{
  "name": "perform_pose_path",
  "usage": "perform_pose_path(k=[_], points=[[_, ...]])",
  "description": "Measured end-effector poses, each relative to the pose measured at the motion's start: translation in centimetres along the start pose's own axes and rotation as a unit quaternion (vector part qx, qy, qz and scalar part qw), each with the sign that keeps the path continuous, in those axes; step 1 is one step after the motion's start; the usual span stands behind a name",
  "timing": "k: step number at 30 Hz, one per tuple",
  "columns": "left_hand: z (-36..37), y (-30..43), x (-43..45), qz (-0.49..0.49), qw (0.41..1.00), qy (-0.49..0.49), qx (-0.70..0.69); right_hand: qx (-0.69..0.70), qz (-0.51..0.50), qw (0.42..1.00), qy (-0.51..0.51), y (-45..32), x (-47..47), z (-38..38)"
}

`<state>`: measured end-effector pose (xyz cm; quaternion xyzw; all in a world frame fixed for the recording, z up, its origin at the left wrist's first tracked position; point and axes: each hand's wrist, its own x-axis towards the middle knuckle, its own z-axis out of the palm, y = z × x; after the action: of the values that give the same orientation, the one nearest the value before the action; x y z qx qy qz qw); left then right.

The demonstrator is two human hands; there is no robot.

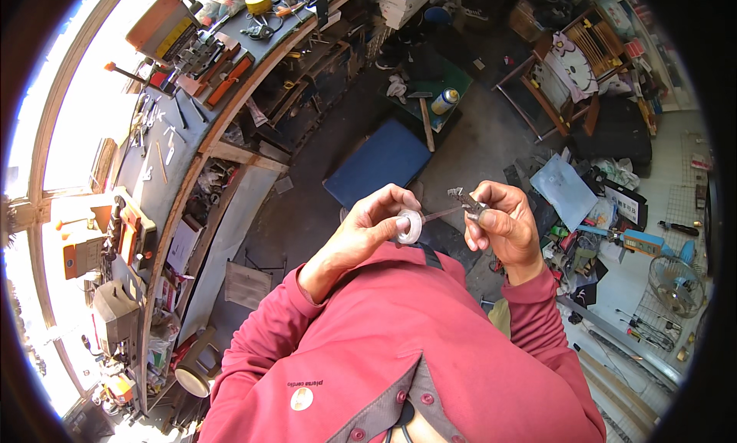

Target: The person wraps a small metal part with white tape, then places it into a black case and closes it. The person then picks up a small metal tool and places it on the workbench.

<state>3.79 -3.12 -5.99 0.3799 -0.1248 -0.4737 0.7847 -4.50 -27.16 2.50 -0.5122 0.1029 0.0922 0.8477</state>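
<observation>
My left hand [374, 221] holds a small roll of clear tape [410, 227] between thumb and fingers. From the roll a narrow strip of tape [443, 214] stretches across to my right hand [509, 221]. Pinched there between thumb and forefinger is a small dark metal piece [467, 200] with a jagged end, possibly a key or several keys together. The strip reaches this piece near my fingertips; whether it is stuck to it I cannot tell. Both hands are raised in front of my red shirt.
A curved workbench [167, 149] with key-cutting machines [190, 54] and small tools runs along the left. Ahead, a blue board [377, 164] lies beside a low green table [458, 74] bearing a hammer [426, 120] and spray can [445, 101]. Clutter and a fan [676, 284] occupy the right.
</observation>
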Motion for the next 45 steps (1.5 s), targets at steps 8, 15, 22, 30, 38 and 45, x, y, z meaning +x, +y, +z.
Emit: perform_pose_path(k=[8,15,22,30,38,45], points=[[-0.2,0.3,0.0,-0.02,0.998,-0.033,0.039,0.006,0.004,1.0,0.004,0.1,0.7,-0.6],[-0.4,0.4,0.0,-0.018,0.998,-0.05,0.036,0.05,0.002,0.999,0.015,0.5,1.0,-1.2],[-0.4,0.4,0.0,-0.022,0.998,-0.054,0.036,0.053,-0.003,0.998,0.03,0.5,1.2,-1.8],[-0.1,1.6,0.0,-0.069,0.994,-0.079,-0.007,-0.01,-0.005,0.998,0.065,0.0,2.1,-1.7],[0.9,2.5,-0.4,-0.092,0.994,-0.051,-0.04,-0.056,-0.003,0.994,0.093,0.3,2.7,-1.8],[1.6,3.6,-1.1,-0.041,0.995,-0.058,-0.067,-0.042,0.008,0.994,0.096,0.7,3.1,-2.0]])
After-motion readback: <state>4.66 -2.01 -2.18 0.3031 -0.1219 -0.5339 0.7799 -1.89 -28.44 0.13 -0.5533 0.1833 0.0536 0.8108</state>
